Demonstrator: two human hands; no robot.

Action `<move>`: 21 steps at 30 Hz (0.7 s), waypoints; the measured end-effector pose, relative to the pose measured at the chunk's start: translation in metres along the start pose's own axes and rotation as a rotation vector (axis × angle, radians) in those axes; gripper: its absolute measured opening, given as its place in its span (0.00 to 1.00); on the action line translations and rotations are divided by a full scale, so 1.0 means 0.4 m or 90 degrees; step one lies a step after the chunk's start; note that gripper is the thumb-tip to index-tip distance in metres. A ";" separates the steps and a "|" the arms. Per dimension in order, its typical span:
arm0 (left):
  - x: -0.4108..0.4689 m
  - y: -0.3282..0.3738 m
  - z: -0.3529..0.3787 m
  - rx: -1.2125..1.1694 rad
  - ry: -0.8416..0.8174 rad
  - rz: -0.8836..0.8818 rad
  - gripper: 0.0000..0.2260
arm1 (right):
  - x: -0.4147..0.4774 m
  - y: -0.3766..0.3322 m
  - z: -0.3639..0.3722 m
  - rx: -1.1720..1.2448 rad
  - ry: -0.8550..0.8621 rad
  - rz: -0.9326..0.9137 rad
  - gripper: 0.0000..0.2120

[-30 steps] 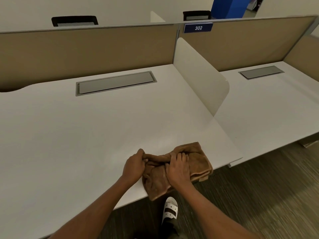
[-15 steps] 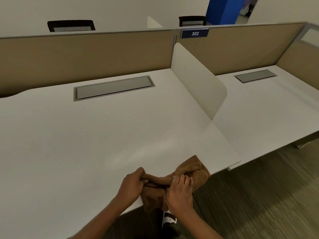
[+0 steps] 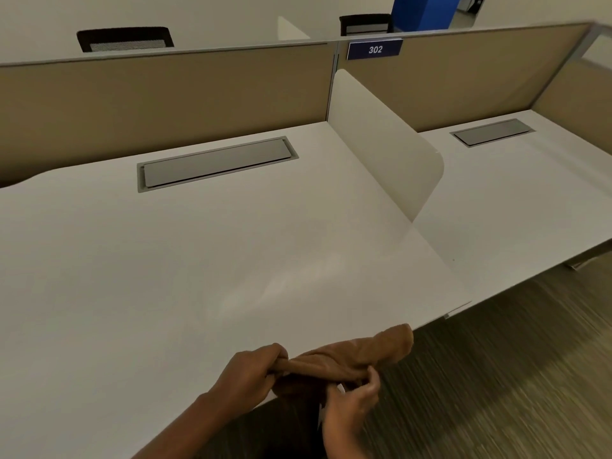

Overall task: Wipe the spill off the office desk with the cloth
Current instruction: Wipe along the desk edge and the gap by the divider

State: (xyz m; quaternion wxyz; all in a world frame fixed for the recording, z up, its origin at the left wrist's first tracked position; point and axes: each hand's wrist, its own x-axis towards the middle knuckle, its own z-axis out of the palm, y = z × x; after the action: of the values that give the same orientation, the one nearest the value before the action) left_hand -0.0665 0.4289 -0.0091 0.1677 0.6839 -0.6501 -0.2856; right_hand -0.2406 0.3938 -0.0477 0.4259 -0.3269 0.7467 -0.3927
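A brown cloth (image 3: 361, 354) is bunched between my two hands at the near edge of the white office desk (image 3: 165, 276), mostly lifted off the top and partly hanging over the edge. My left hand (image 3: 246, 372) grips its left end over the desk edge. My right hand (image 3: 354, 404) grips its lower part just off the desk, above the floor. A faint shiny smear (image 3: 284, 286) shows on the desk beyond the cloth.
A grey cable hatch (image 3: 215, 162) lies at the back of the desk. A white divider panel (image 3: 384, 140) separates it from the neighbouring desk (image 3: 513, 200) on the right. Tan partition walls (image 3: 165, 94) close the back. Dark carpet (image 3: 496, 376) lies to the right.
Both hands have drawn the cloth back off the desk surface toward me and gathered it into a bunch at the edge. The view has tilted up slightly.
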 end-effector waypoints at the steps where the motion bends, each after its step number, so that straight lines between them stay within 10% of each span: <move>1: -0.002 -0.001 -0.005 -0.001 0.010 0.003 0.11 | 0.011 -0.006 0.009 0.069 0.022 0.077 0.39; 8: 0.005 0.041 -0.029 -0.034 0.095 0.070 0.11 | 0.030 -0.040 0.036 0.175 0.036 0.143 0.29; 21: 0.044 0.081 -0.029 -0.290 0.238 -0.046 0.13 | 0.143 -0.134 0.013 -0.050 -0.066 -0.279 0.24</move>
State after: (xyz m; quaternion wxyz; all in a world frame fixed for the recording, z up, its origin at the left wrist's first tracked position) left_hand -0.0852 0.4066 0.0162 0.4235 0.6921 -0.5024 -0.2986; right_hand -0.2520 0.3197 -0.0246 0.3555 -0.5174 0.6496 -0.4289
